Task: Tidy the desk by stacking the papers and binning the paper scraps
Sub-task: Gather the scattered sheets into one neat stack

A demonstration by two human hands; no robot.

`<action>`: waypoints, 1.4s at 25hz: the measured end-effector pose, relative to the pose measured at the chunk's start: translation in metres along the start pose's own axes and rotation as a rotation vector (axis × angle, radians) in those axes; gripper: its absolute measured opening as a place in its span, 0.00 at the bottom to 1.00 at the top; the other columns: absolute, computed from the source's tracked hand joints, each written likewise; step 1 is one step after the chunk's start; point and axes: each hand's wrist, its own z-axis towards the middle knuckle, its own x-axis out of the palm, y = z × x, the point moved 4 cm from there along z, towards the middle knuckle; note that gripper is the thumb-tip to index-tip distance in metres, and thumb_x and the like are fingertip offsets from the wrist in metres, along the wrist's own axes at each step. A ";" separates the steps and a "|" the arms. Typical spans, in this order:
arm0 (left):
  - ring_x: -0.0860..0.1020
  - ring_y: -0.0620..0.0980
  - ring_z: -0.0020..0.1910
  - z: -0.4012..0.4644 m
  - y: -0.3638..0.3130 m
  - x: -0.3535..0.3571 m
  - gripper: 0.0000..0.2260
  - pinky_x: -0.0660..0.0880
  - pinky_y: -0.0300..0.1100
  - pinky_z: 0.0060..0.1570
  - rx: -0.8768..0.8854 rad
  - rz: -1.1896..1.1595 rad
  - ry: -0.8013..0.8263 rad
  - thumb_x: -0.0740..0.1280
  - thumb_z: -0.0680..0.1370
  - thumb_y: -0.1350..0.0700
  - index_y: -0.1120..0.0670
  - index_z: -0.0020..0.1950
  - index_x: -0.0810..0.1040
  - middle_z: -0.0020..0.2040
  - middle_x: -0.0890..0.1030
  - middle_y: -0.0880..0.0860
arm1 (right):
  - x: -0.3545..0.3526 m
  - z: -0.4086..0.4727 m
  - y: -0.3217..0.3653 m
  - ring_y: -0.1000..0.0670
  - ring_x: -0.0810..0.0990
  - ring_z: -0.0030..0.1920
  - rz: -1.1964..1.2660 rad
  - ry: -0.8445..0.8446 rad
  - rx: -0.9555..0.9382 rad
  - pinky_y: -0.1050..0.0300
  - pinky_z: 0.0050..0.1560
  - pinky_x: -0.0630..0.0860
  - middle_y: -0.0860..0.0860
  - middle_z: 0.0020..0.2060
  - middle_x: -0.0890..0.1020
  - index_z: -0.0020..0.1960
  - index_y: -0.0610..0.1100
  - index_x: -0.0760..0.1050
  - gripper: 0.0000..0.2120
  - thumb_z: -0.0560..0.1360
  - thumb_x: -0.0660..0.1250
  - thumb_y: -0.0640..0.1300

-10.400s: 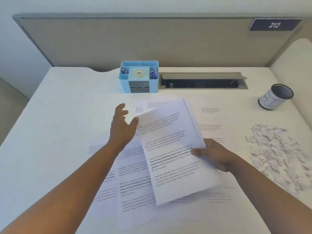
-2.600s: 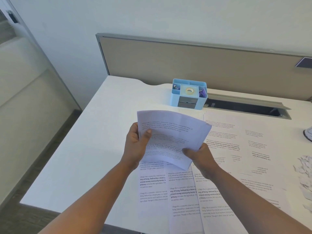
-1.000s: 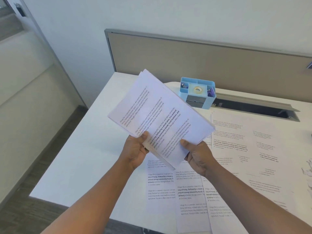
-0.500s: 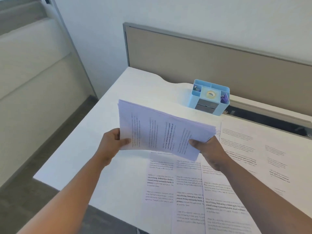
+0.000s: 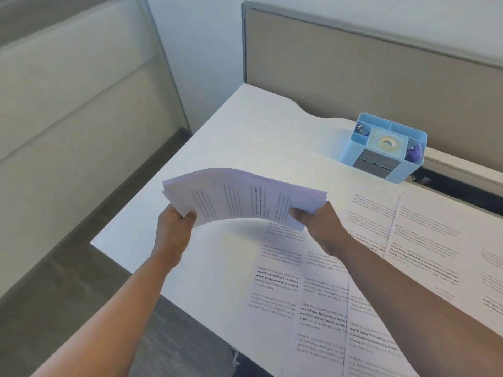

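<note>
Left hand (image 5: 174, 225) and right hand (image 5: 317, 221) still grip the paper stack (image 5: 245, 198), now lowered and flatter above the desk (image 5: 245, 137).

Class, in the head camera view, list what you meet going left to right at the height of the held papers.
Left hand → stack of papers → right hand → loose sheets on the desk.

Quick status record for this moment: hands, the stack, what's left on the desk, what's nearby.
left hand: grips the stack's left end
right hand: grips the stack's right end
stack of papers: held above the desk, bowed upward in the middle
loose sheets: lying flat, overlapping, on the desk's right part
desk: white, bare on its left part
organizer: blue, at the back, tape roll inside
scraps and bin: out of view
</note>
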 end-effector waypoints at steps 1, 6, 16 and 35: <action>0.80 0.45 0.52 -0.001 -0.001 -0.003 0.13 0.74 0.38 0.48 0.000 -0.018 -0.016 0.64 0.82 0.65 0.47 0.53 0.79 0.52 0.84 0.47 | 0.005 0.005 0.004 0.48 0.83 0.61 0.005 0.018 -0.014 0.44 0.66 0.78 0.52 0.57 0.86 0.58 0.55 0.82 0.14 0.79 0.71 0.37; 0.81 0.45 0.53 0.001 0.000 -0.016 0.13 0.74 0.37 0.49 0.011 -0.048 -0.085 0.62 0.81 0.67 0.52 0.59 0.79 0.52 0.84 0.46 | 0.017 0.028 0.017 0.53 0.83 0.54 -0.008 0.060 -0.006 0.55 0.56 0.78 0.51 0.54 0.87 0.58 0.51 0.82 0.13 0.79 0.71 0.35; 0.80 0.36 0.47 0.004 -0.006 -0.005 0.18 0.76 0.29 0.43 0.062 -0.139 -0.020 0.56 0.80 0.71 0.52 0.60 0.76 0.51 0.82 0.48 | 0.024 0.037 -0.002 0.48 0.81 0.51 0.022 0.045 0.081 0.47 0.57 0.76 0.48 0.52 0.87 0.51 0.53 0.84 0.14 0.78 0.71 0.35; 0.79 0.51 0.50 0.010 0.001 -0.007 0.15 0.75 0.45 0.49 -0.053 -0.284 -0.051 0.60 0.69 0.61 0.51 0.52 0.79 0.46 0.84 0.48 | 0.028 0.031 0.004 0.57 0.70 0.29 -0.035 0.070 0.067 0.60 0.35 0.67 0.58 0.32 0.80 0.49 0.53 0.82 0.18 0.79 0.65 0.30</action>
